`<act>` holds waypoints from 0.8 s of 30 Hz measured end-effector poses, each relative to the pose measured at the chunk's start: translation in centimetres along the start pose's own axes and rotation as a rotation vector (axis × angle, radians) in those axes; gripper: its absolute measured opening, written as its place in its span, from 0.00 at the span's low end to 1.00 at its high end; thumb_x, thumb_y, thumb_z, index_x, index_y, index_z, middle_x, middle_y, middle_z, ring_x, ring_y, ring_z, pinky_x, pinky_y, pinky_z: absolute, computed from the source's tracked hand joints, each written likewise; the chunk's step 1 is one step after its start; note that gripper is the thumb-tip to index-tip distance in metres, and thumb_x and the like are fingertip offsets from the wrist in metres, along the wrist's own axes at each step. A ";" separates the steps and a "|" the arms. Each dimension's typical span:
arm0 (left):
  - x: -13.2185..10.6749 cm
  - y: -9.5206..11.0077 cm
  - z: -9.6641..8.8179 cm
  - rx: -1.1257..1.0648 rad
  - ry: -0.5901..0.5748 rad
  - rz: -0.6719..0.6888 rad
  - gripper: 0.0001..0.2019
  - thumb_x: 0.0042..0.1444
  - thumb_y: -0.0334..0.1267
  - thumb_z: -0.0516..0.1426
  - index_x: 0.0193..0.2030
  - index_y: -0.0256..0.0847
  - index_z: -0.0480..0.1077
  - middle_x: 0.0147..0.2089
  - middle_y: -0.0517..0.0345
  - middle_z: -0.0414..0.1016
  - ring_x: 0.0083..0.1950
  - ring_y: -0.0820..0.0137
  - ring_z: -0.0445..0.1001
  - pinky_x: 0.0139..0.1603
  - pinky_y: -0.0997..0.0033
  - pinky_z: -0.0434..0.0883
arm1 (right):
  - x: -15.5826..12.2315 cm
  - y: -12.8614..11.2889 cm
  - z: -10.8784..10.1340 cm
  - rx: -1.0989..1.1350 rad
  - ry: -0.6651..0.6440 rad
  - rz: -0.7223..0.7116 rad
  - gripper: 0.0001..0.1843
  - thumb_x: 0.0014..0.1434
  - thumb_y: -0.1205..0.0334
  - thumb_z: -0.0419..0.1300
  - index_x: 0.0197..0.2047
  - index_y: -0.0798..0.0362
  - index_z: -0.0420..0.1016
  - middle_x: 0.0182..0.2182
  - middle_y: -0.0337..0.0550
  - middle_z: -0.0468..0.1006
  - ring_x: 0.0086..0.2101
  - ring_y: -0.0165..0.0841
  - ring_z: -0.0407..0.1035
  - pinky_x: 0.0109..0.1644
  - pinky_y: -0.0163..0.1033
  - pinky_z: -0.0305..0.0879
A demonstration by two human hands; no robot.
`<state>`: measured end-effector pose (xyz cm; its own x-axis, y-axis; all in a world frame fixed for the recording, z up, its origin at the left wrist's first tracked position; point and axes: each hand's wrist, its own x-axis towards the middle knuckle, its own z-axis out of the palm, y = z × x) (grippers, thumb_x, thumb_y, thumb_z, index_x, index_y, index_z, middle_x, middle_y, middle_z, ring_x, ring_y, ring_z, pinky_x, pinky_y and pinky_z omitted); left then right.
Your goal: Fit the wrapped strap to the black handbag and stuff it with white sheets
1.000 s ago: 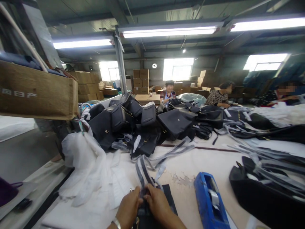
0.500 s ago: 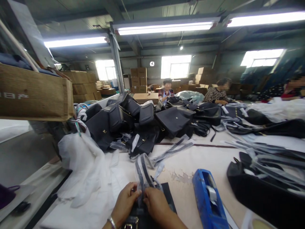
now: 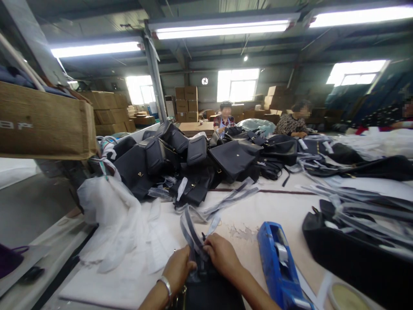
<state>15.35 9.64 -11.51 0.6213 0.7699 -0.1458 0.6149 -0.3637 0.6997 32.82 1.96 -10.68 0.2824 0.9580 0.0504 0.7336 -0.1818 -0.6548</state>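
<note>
A black bag (image 3: 211, 293) lies at the near edge of the table with its plastic-wrapped straps (image 3: 190, 228) running away from me. My left hand (image 3: 178, 268), a bracelet on its wrist, is closed on the left side of the straps close to the bag. On the other side, my right hand (image 3: 222, 253) pinches the straps a little farther up. The fingertips of both are partly hidden. Gold-coloured hardware shows on the bag beside my left wrist. A blue tape dispenser (image 3: 282, 262) with a roll in it stands to the right of my right forearm.
Black bags (image 3: 232, 157) are heaped across the table's far side. White wrapping sheets (image 3: 116, 228) lie at left. Another black bag (image 3: 348, 254) with wrapped straps is at right, near a tape roll (image 3: 346, 297). Co-workers (image 3: 292, 120) sit beyond. A brown box (image 3: 45, 122) juts in at upper left.
My right hand has shifted up and right along the straps, and my left hand has turned at their left side. More of the bag's black body shows between my forearms.
</note>
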 end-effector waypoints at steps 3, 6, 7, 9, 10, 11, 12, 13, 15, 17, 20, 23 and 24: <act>-0.6 0.4 -0.7 0.049 0.072 -0.018 0.10 0.51 0.35 0.56 0.41 0.43 0.70 0.38 0.55 0.78 0.42 0.60 0.76 0.44 0.66 0.68 | 0.0 0.3 0.3 0.030 0.011 -0.014 0.05 0.55 0.66 0.56 0.33 0.51 0.74 0.33 0.43 0.78 0.35 0.37 0.71 0.38 0.35 0.58; -1.7 1.4 -1.3 0.018 0.270 -0.017 0.16 0.60 0.44 0.49 0.52 0.40 0.64 0.48 0.48 0.74 0.47 0.59 0.74 0.50 0.61 0.66 | -0.3 0.9 0.3 0.102 0.017 -0.014 0.07 0.59 0.64 0.54 0.31 0.52 0.72 0.30 0.40 0.77 0.34 0.34 0.71 0.38 0.34 0.59; -1.9 1.9 -1.2 -0.049 0.300 -0.022 0.18 0.61 0.46 0.47 0.53 0.39 0.63 0.47 0.47 0.74 0.46 0.60 0.74 0.50 0.61 0.67 | -0.4 1.1 0.3 0.129 0.012 -0.015 0.09 0.60 0.63 0.53 0.31 0.52 0.71 0.28 0.39 0.77 0.33 0.33 0.71 0.37 0.33 0.59; -1.7 2.7 -0.7 -0.220 0.258 -0.048 0.20 0.62 0.51 0.46 0.52 0.39 0.63 0.36 0.52 0.77 0.35 0.62 0.76 0.39 0.64 0.70 | -0.7 1.3 0.4 0.175 -0.006 -0.018 0.11 0.62 0.61 0.51 0.30 0.51 0.70 0.26 0.36 0.75 0.30 0.31 0.70 0.33 0.31 0.60; -1.3 3.0 -0.3 -0.294 0.197 -0.066 0.20 0.61 0.52 0.46 0.50 0.39 0.64 0.28 0.57 0.76 0.27 0.64 0.74 0.31 0.67 0.69 | -0.9 1.4 0.5 0.187 -0.010 -0.018 0.12 0.63 0.60 0.50 0.30 0.51 0.70 0.25 0.36 0.75 0.28 0.31 0.70 0.32 0.31 0.60; -0.7 3.2 0.3 -0.341 0.134 -0.082 0.20 0.61 0.52 0.46 0.48 0.39 0.65 0.22 0.61 0.73 0.21 0.67 0.71 0.24 0.70 0.66 | -1.1 1.5 0.6 0.189 -0.008 -0.015 0.12 0.63 0.60 0.50 0.30 0.51 0.70 0.25 0.36 0.75 0.28 0.31 0.70 0.33 0.31 0.60; -0.1 3.3 0.8 -0.361 0.095 -0.089 0.19 0.61 0.52 0.46 0.45 0.40 0.66 0.17 0.65 0.70 0.17 0.68 0.67 0.19 0.72 0.62 | -1.3 1.6 0.8 0.183 0.003 -0.009 0.11 0.63 0.60 0.50 0.31 0.51 0.70 0.25 0.36 0.75 0.29 0.31 0.70 0.33 0.32 0.60; 0.5 3.3 1.4 -0.364 0.077 -0.088 0.17 0.61 0.51 0.46 0.41 0.41 0.67 0.15 0.67 0.67 0.14 0.70 0.64 0.17 0.74 0.59 | -1.6 1.6 1.0 0.170 0.022 -0.001 0.10 0.62 0.61 0.51 0.31 0.51 0.70 0.26 0.37 0.75 0.30 0.32 0.70 0.35 0.33 0.60; 1.5 3.2 2.3 -0.364 0.064 -0.080 0.14 0.61 0.48 0.47 0.32 0.42 0.66 0.12 0.69 0.63 0.13 0.73 0.61 0.17 0.77 0.56 | -1.9 1.8 1.2 0.136 0.064 0.015 0.08 0.61 0.62 0.52 0.32 0.51 0.71 0.29 0.39 0.75 0.32 0.34 0.70 0.37 0.35 0.59; 2.0 3.1 2.9 -0.352 0.063 -0.068 0.14 0.61 0.46 0.47 0.28 0.43 0.62 0.11 0.71 0.60 0.12 0.75 0.60 0.17 0.77 0.56 | -1.9 2.0 1.4 0.111 0.094 0.029 0.08 0.61 0.63 0.52 0.33 0.51 0.70 0.30 0.40 0.75 0.33 0.35 0.70 0.38 0.36 0.59; 2.2 3.0 3.3 -0.337 0.049 -0.044 0.15 0.62 0.47 0.47 0.26 0.44 0.60 0.11 0.72 0.57 0.11 0.74 0.61 0.17 0.77 0.56 | -1.7 2.2 1.3 0.101 0.108 0.044 0.11 0.64 0.63 0.49 0.33 0.51 0.69 0.30 0.40 0.76 0.34 0.34 0.70 0.39 0.34 0.60; 2.1 3.2 3.3 -0.329 0.028 -0.022 0.18 0.62 0.50 0.46 0.25 0.44 0.60 0.14 0.69 0.62 0.12 0.75 0.64 0.17 0.77 0.55 | -1.5 2.3 1.1 0.082 0.083 0.047 0.13 0.66 0.62 0.47 0.32 0.50 0.68 0.29 0.39 0.76 0.32 0.32 0.71 0.37 0.33 0.61; 2.1 3.2 3.3 -0.329 0.024 -0.021 0.18 0.62 0.50 0.46 0.25 0.44 0.60 0.15 0.69 0.64 0.13 0.75 0.64 0.17 0.77 0.55 | -1.5 2.3 1.1 0.066 0.070 0.048 0.13 0.66 0.62 0.47 0.32 0.50 0.68 0.29 0.38 0.76 0.32 0.32 0.71 0.36 0.33 0.61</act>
<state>20.20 8.40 -11.86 0.5964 0.7888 -0.1488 0.4350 -0.1618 0.8858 33.40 0.34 -13.03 0.3604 0.9302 0.0694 0.6764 -0.2094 -0.7062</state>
